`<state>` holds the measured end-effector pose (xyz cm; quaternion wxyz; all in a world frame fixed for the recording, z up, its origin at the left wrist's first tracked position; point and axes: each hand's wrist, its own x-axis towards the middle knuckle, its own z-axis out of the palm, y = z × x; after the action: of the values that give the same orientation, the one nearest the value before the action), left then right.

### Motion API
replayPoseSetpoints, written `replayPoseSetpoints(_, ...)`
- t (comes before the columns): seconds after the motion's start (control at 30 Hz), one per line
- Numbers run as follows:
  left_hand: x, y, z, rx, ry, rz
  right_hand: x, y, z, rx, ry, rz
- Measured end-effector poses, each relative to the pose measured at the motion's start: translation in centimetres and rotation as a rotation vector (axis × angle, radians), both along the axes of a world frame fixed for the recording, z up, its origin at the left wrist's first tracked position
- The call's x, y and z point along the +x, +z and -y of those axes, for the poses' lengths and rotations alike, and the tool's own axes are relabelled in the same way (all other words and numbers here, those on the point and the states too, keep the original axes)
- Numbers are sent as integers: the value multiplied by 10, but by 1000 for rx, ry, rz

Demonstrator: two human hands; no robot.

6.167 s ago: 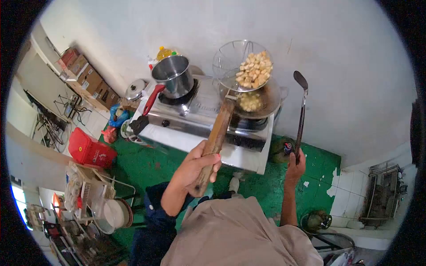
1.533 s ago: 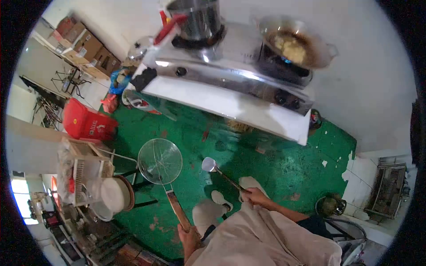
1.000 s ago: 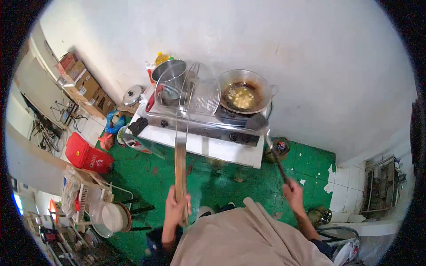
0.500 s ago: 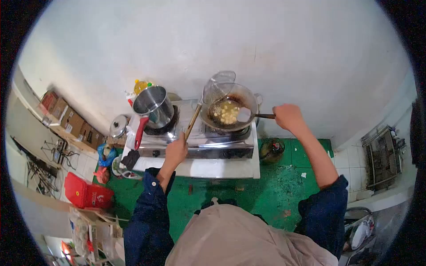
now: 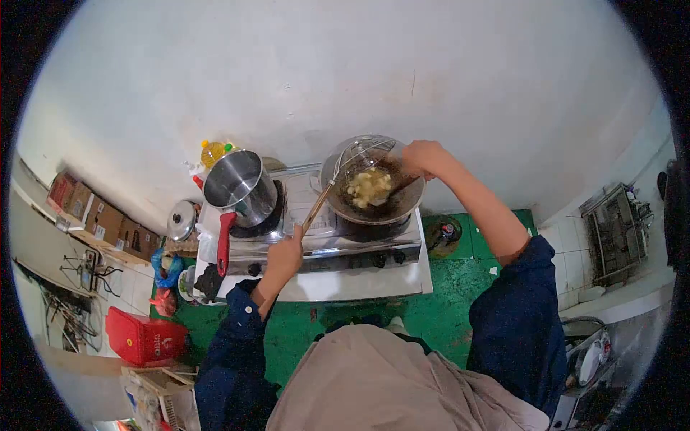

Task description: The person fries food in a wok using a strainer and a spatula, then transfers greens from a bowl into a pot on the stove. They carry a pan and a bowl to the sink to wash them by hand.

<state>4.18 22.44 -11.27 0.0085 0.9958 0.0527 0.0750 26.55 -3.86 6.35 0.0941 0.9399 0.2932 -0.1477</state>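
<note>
My left hand (image 5: 286, 257) is closed around the wooden handle of a wire strainer (image 5: 315, 208). The strainer's mesh bowl is inside the wok (image 5: 343, 208), tilted at its far side. Pale yellow food chunks (image 5: 368, 187) are gathered in the wok, right at the mesh. Over the wok's right rim, my right hand (image 5: 425, 158) grips the dark handle of a spatula (image 5: 402, 192). Its blade lies low in the wok, largely hidden by the chunks. The wok sits on the right burner of a steel stove (image 5: 330, 253).
A deep steel pot (image 5: 241, 188) with a red handle stands on the left burner. Behind it is an oil bottle (image 5: 212, 153); a pot lid (image 5: 182, 220) lies at left. On the green floor are a red bin (image 5: 147, 336) and a gas cylinder (image 5: 443, 233).
My right hand has moved left and up to the wok's rim, bringing the spatula handle steeper. The strainer has come right and down over the wok, and the chunks are bunched near it.
</note>
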Motion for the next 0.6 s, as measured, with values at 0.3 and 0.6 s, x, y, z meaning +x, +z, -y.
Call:
replayPoseSetpoints(0.3,-7,28,22,-155,43,-114,13,27,-28,-27,128,58)
replayPoseSetpoints(0.6,7,75,35,-231,61,-232,10,45,-27,-21,422,416)
